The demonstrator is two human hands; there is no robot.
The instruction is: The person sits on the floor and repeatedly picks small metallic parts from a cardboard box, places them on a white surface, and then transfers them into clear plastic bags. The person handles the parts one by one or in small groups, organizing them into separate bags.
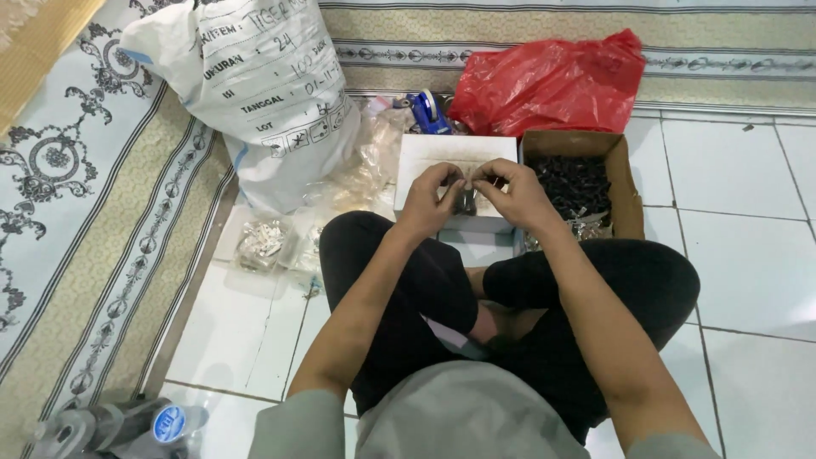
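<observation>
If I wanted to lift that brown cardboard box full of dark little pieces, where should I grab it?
Probably by its two long side walls, coming down from above. The cardboard box sits open-topped on the tiled floor, heaped with small dark pieces, so it needs to stay level. Its right wall is free; the left stands close beside the white box, and the right hand hovers nearby.

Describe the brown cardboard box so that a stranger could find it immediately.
Start at the red plastic bag near the patterned carpet. Directly below it, on the white tiled floor, sits the brown cardboard box, right of the white box. Unlike that one, it is open-topped and filled with small dark pieces.
</observation>
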